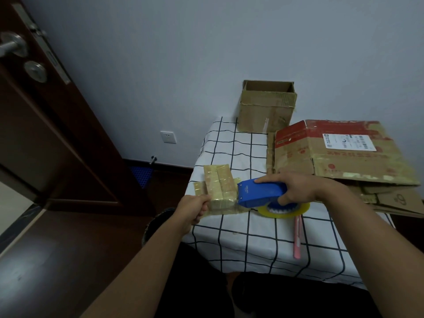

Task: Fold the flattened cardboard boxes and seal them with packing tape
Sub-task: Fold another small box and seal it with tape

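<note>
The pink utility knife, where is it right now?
The pink utility knife lies on the checked tablecloth toward the table's right front, just below the tape roll under the right hand.

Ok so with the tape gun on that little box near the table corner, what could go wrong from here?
1. The small box sits at the table's left edge; a hard pull by the tape gun could drag it off, since the left hand grips only its near corner.
2. The right hand's thumb sits by the tape roll and could stick to the tape.
3. The pink cutter lies under the right forearm and could be knocked off.
</note>
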`<state>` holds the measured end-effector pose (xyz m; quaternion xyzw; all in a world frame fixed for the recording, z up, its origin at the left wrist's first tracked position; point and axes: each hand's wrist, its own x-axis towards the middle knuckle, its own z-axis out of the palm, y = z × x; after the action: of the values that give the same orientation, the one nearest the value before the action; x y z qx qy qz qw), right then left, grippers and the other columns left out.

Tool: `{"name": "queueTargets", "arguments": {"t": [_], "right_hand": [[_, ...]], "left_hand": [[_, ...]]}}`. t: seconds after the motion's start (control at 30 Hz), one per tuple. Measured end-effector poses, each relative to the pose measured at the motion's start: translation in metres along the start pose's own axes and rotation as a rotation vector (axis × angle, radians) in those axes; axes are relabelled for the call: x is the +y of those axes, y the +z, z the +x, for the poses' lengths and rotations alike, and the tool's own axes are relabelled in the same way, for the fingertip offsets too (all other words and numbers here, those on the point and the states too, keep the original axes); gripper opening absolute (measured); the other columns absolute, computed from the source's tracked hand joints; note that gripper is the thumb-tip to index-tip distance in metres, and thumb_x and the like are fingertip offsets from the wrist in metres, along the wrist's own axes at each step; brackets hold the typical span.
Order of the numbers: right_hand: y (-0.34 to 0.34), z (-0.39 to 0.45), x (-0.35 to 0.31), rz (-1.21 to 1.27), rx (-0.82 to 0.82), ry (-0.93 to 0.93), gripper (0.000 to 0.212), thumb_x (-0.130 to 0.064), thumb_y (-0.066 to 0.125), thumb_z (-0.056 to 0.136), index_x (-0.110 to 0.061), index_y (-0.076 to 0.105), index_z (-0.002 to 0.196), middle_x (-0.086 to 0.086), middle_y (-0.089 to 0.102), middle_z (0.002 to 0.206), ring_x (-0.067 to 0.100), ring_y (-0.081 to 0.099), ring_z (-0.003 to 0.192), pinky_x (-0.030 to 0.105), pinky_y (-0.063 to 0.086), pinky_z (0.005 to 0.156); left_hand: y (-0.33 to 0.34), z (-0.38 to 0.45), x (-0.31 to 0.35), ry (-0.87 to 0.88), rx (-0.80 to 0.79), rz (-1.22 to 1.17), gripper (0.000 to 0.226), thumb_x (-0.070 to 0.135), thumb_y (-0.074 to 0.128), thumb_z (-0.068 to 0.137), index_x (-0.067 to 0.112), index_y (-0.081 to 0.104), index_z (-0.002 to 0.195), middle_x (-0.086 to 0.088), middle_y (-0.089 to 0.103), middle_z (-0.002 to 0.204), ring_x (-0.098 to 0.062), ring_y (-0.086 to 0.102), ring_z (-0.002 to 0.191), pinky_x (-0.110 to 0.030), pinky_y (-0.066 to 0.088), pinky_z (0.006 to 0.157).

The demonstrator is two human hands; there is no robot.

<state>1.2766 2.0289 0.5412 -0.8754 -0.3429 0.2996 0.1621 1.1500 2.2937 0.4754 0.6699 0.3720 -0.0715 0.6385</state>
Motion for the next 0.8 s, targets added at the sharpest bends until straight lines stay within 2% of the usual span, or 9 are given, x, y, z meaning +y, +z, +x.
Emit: {"name": "queueTargets", "arguments": {"t": [0.1,0.2,0.23,0.27,0.33,0.4,0.47,0.57,0.8], "right_hand": [[0.01,0.002,0.006,0.08,-0.025,0.01,0.076,-0.014,0.067,0.086,-0.066,0.033,0.13,-0.01,0.042,0.116,0.015,0.052,0.1,0.03,0.048,0.086],[0.018,0.001,0.01,0.105,0.013,0.02,0.077,-0.018,0.069,0.085,-0.07,0.032,0.129,-0.01,0.044,0.117,0.016,0.055,0.1,0.036,0.052,0.091],[0.019,0.0,0.011,0.097,0.03,0.018,0.077,-0.02,0.069,0.085,-0.07,0.031,0.129,-0.011,0.044,0.116,0.016,0.055,0.099,0.038,0.052,0.092],[0.02,0.0,0.012,0.086,0.042,0.017,0.077,-0.021,0.07,0.085,-0.069,0.031,0.13,-0.011,0.044,0.116,0.016,0.055,0.099,0.039,0.052,0.092],[0.021,-0.002,0.012,0.07,0.051,0.02,0.077,-0.022,0.07,0.085,-0.068,0.029,0.132,-0.012,0.044,0.115,0.016,0.055,0.098,0.039,0.052,0.092],[0.021,-0.003,0.012,0.06,0.055,0.028,0.077,-0.023,0.07,0.085,-0.069,0.028,0.132,-0.014,0.043,0.113,0.015,0.055,0.097,0.039,0.052,0.091],[0.02,-0.005,0.009,0.072,0.052,0.034,0.077,-0.024,0.07,0.086,-0.067,0.028,0.133,-0.016,0.043,0.112,0.014,0.055,0.096,0.034,0.052,0.087],[0.021,-0.011,0.005,0.103,0.059,0.025,0.076,-0.025,0.07,0.086,-0.062,0.03,0.138,-0.018,0.043,0.112,0.009,0.054,0.095,0.022,0.046,0.078],[0.054,-0.03,-0.003,0.16,0.175,-0.051,0.076,-0.033,0.072,0.083,-0.072,0.026,0.129,-0.012,0.045,0.123,0.004,0.05,0.102,0.017,0.041,0.079]], "left_hand": [[-0.001,0.001,0.005,0.056,0.011,0.185,0.024,0.029,0.06,0.092,0.007,0.062,0.083,-0.004,0.056,0.065,-0.015,0.047,0.053,-0.026,0.038,0.05],[-0.005,0.005,0.007,0.204,0.114,0.594,0.034,0.044,0.053,0.09,0.012,0.057,0.102,-0.005,0.061,0.092,-0.022,0.06,0.08,-0.03,0.047,0.068],[-0.004,0.003,0.006,0.312,0.163,0.693,0.031,0.04,0.053,0.091,0.018,0.053,0.112,-0.005,0.058,0.105,-0.023,0.059,0.093,-0.031,0.047,0.075],[-0.002,0.0,0.004,0.497,0.217,0.768,0.036,0.034,0.052,0.091,0.02,0.05,0.125,-0.005,0.054,0.118,-0.025,0.054,0.106,-0.033,0.046,0.084],[0.009,-0.004,0.001,0.898,0.188,0.94,0.052,0.029,0.053,0.088,0.022,0.045,0.139,-0.004,0.045,0.14,-0.026,0.042,0.127,-0.038,0.04,0.101],[0.023,-0.001,-0.006,1.022,0.088,1.145,0.063,0.035,0.057,0.086,0.025,0.038,0.145,0.0,0.038,0.15,-0.024,0.032,0.137,-0.042,0.035,0.111],[0.027,0.01,-0.013,1.004,0.092,1.24,0.064,0.028,0.062,0.089,0.023,0.036,0.147,0.002,0.038,0.151,-0.021,0.034,0.137,-0.039,0.035,0.112],[0.019,0.023,-0.017,1.111,0.14,1.241,0.063,0.005,0.069,0.082,0.019,0.05,0.141,-0.001,0.052,0.143,-0.025,0.049,0.129,-0.039,0.039,0.107],[-0.008,0.038,-0.018,1.296,0.083,1.312,0.084,-0.005,0.079,0.063,0.026,0.052,0.137,0.0,0.056,0.141,-0.025,0.053,0.128,-0.043,0.031,0.111]]}}
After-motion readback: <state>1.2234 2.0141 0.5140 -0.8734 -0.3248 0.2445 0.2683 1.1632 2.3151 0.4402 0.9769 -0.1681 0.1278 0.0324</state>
